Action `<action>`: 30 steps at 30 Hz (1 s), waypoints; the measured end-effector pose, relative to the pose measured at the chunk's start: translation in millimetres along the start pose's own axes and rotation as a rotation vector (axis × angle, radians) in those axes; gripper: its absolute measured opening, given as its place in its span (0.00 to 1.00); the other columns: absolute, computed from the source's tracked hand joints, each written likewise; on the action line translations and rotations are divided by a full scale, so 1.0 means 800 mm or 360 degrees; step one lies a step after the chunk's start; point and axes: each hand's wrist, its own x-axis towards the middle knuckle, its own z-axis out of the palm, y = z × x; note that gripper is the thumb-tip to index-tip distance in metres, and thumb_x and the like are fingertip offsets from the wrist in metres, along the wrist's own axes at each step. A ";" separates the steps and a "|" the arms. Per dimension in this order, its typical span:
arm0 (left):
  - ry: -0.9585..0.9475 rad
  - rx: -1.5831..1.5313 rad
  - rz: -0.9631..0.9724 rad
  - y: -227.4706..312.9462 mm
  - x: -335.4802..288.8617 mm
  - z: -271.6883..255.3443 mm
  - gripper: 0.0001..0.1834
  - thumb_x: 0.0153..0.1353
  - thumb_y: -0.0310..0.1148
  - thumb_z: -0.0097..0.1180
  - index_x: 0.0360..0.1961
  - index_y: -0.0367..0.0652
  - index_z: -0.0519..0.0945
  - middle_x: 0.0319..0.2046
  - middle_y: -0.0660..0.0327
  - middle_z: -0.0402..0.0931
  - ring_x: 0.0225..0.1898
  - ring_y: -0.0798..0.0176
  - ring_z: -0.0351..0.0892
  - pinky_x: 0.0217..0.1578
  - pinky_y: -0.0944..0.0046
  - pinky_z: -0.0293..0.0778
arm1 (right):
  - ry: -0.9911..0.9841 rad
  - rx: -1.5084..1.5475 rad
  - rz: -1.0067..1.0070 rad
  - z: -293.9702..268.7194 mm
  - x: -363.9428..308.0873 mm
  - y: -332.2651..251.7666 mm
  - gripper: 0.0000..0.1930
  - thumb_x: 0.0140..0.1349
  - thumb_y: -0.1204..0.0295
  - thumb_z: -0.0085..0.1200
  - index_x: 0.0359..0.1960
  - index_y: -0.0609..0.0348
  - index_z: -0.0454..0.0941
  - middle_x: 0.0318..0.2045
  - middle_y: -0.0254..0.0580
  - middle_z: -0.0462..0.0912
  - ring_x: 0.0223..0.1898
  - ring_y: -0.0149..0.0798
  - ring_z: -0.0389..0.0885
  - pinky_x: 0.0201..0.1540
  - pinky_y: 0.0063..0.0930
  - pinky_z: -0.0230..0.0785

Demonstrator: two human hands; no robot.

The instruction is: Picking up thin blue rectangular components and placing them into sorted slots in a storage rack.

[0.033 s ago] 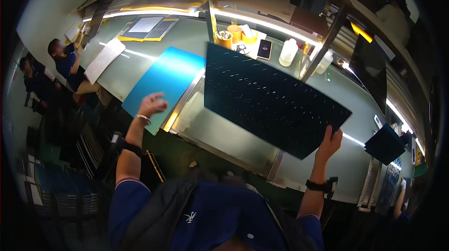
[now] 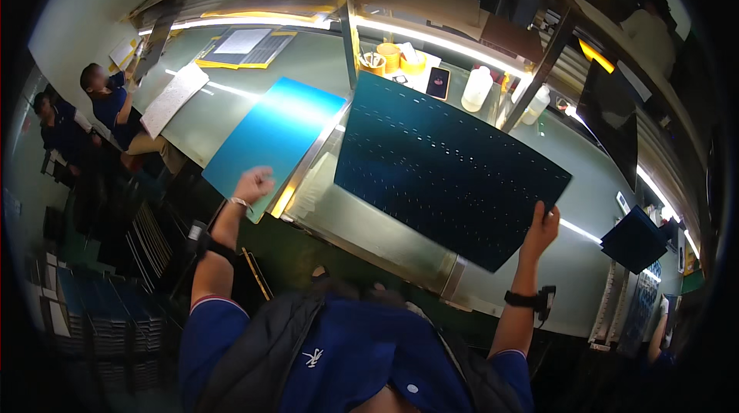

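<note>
A dark teal rectangular panel (image 2: 450, 170), dotted with small slots that shine bright, is held tilted over the bench. My right hand (image 2: 541, 228) grips it at its right end, thumb on the upper face and fingers mostly behind. To the left, a bright blue sheet or panel (image 2: 281, 136) lies on the bench, its near corner reaching past the front edge. My left hand (image 2: 254, 184) is over this sheet's near part, fingers curled in. Whether it touches the sheet or has anything small in the fingers cannot be made out.
Under the dark panel is a pale glass-like bench top (image 2: 369, 209). Behind it stand yellow tubs (image 2: 389, 53), a phone (image 2: 438, 83) and white bottles (image 2: 477, 88). A shelf post (image 2: 344, 20) rises at the back. At far left another person (image 2: 114, 101) handles a pale sheet.
The dark panel has tilted, its left upper corner shifting slightly right and its lower corner dropping. My left hand has moved a little down and right, its fingers drawn closer together.
</note>
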 end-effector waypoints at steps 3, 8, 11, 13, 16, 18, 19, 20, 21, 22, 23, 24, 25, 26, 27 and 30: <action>-0.0434 0.1856 -0.0693 -0.068 -0.063 0.057 0.68 0.30 0.48 0.73 0.68 0.44 0.40 0.66 0.40 0.43 0.68 0.44 0.44 0.64 0.45 0.44 | 0.0083 -0.0926 0.0220 0.043 -0.016 0.068 0.34 0.53 0.63 0.63 0.56 0.71 0.63 0.54 0.58 0.69 0.53 0.48 0.71 0.56 0.35 0.62; 0.0491 0.1849 0.0250 -0.153 -0.083 0.081 0.30 0.53 0.28 0.52 0.59 0.40 0.62 0.60 0.47 0.60 0.62 0.49 0.59 0.63 0.51 0.52 | -0.0964 -0.1235 -0.0581 0.130 -0.148 0.086 0.34 0.56 0.53 0.54 0.61 0.57 0.62 0.61 0.60 0.60 0.64 0.57 0.53 0.64 0.57 0.39; 0.0544 0.1611 0.0541 -0.156 -0.075 0.056 0.19 0.52 0.24 0.48 0.48 0.36 0.73 0.49 0.48 0.73 0.51 0.48 0.73 0.54 0.56 0.69 | -0.1315 -0.1097 -0.0836 0.184 -0.212 0.047 0.27 0.60 0.51 0.48 0.61 0.39 0.64 0.64 0.58 0.55 0.66 0.58 0.49 0.64 0.60 0.34; 0.0553 0.1622 0.0591 -0.127 -0.080 0.019 0.20 0.50 0.21 0.47 0.47 0.36 0.74 0.47 0.48 0.75 0.50 0.49 0.74 0.53 0.56 0.70 | -0.1475 -0.1212 -0.0913 0.196 -0.230 0.026 0.25 0.62 0.51 0.45 0.61 0.35 0.64 0.66 0.55 0.51 0.67 0.58 0.45 0.65 0.59 0.31; 0.1120 0.1510 0.0823 -0.061 -0.103 -0.085 0.17 0.48 0.19 0.49 0.42 0.36 0.77 0.41 0.50 0.78 0.40 0.51 0.79 0.44 0.57 0.76 | -0.1571 -0.1140 -0.0824 0.190 -0.227 0.016 0.23 0.61 0.51 0.46 0.59 0.32 0.67 0.65 0.51 0.54 0.67 0.54 0.48 0.66 0.57 0.31; 0.1562 0.1337 0.0581 -0.031 -0.132 -0.166 0.13 0.53 0.18 0.49 0.39 0.38 0.79 0.36 0.49 0.80 0.37 0.51 0.81 0.39 0.57 0.76 | -0.1602 -0.1100 -0.0829 0.181 -0.220 0.016 0.23 0.61 0.51 0.46 0.59 0.32 0.68 0.65 0.51 0.55 0.67 0.53 0.48 0.66 0.57 0.31; 0.1746 0.1052 0.0482 -0.029 -0.151 -0.206 0.10 0.56 0.20 0.50 0.40 0.37 0.79 0.35 0.49 0.80 0.37 0.54 0.82 0.36 0.59 0.76 | -0.1640 -0.1098 -0.0807 0.179 -0.218 0.014 0.23 0.61 0.51 0.47 0.59 0.32 0.68 0.65 0.51 0.55 0.67 0.53 0.47 0.66 0.56 0.31; 0.1734 0.0801 0.0256 -0.035 -0.171 -0.242 0.09 0.58 0.23 0.52 0.40 0.34 0.79 0.36 0.52 0.81 0.37 0.59 0.82 0.35 0.63 0.76 | -0.1627 -0.1044 -0.0768 0.180 -0.216 0.008 0.22 0.60 0.56 0.51 0.57 0.37 0.70 0.64 0.51 0.57 0.67 0.54 0.49 0.66 0.56 0.34; 0.1662 0.0338 0.0067 -0.051 -0.188 -0.261 0.09 0.56 0.24 0.55 0.40 0.36 0.79 0.35 0.56 0.81 0.35 0.60 0.81 0.33 0.63 0.76 | -0.1668 -0.1020 -0.0778 0.187 -0.216 -0.001 0.22 0.60 0.56 0.51 0.57 0.37 0.70 0.64 0.51 0.57 0.67 0.54 0.49 0.66 0.56 0.34; 0.1629 -0.0047 -0.0332 -0.078 -0.203 -0.253 0.10 0.55 0.25 0.57 0.39 0.37 0.79 0.34 0.57 0.80 0.34 0.61 0.81 0.32 0.61 0.77 | -0.1563 -0.0838 -0.0581 0.197 -0.216 -0.015 0.21 0.59 0.60 0.53 0.55 0.42 0.72 0.63 0.52 0.59 0.66 0.54 0.52 0.66 0.53 0.37; 0.1589 -0.0429 -0.0557 -0.107 -0.220 -0.239 0.11 0.53 0.26 0.59 0.39 0.37 0.79 0.33 0.58 0.80 0.33 0.61 0.80 0.31 0.59 0.77 | -0.1501 -0.0732 -0.0276 0.212 -0.219 -0.033 0.20 0.58 0.65 0.55 0.54 0.47 0.73 0.62 0.53 0.60 0.64 0.55 0.55 0.66 0.51 0.40; 0.1505 -0.0915 -0.0600 -0.136 -0.229 -0.211 0.11 0.51 0.26 0.60 0.38 0.39 0.79 0.32 0.59 0.79 0.32 0.62 0.79 0.30 0.58 0.77 | -0.1334 -0.0490 -0.0393 0.228 -0.222 -0.055 0.18 0.56 0.73 0.56 0.50 0.55 0.75 0.58 0.53 0.67 0.60 0.54 0.63 0.63 0.44 0.52; 0.1444 -0.1379 -0.0619 -0.161 -0.233 -0.172 0.12 0.50 0.26 0.61 0.38 0.40 0.79 0.31 0.60 0.77 0.30 0.63 0.78 0.29 0.57 0.77 | -0.1388 -0.0439 -0.0412 0.247 -0.227 -0.079 0.18 0.56 0.73 0.56 0.50 0.55 0.75 0.58 0.53 0.67 0.60 0.54 0.63 0.63 0.44 0.52; 0.1409 -0.1433 -0.0966 -0.181 -0.235 -0.130 0.13 0.49 0.25 0.61 0.38 0.41 0.79 0.30 0.62 0.77 0.28 0.64 0.77 0.28 0.59 0.76 | -0.1372 -0.0206 -0.0358 0.267 -0.235 -0.104 0.16 0.56 0.73 0.55 0.48 0.54 0.76 0.56 0.51 0.69 0.58 0.53 0.66 0.61 0.43 0.55; 0.1240 -0.1660 -0.0989 -0.191 -0.237 -0.078 0.14 0.49 0.25 0.61 0.40 0.43 0.78 0.29 0.62 0.76 0.30 0.64 0.77 0.32 0.59 0.76 | -0.1373 0.0013 -0.0327 0.287 -0.245 -0.128 0.15 0.57 0.73 0.55 0.47 0.54 0.76 0.54 0.50 0.72 0.56 0.51 0.69 0.60 0.43 0.58; 0.0706 -0.2235 -0.0819 -0.168 -0.220 0.063 0.21 0.49 0.19 0.59 0.46 0.31 0.70 0.42 0.52 0.74 0.45 0.53 0.75 0.47 0.51 0.73 | -0.1825 0.0199 -0.0672 0.347 -0.286 -0.183 0.14 0.56 0.75 0.54 0.45 0.57 0.76 0.49 0.48 0.76 0.53 0.52 0.72 0.59 0.41 0.60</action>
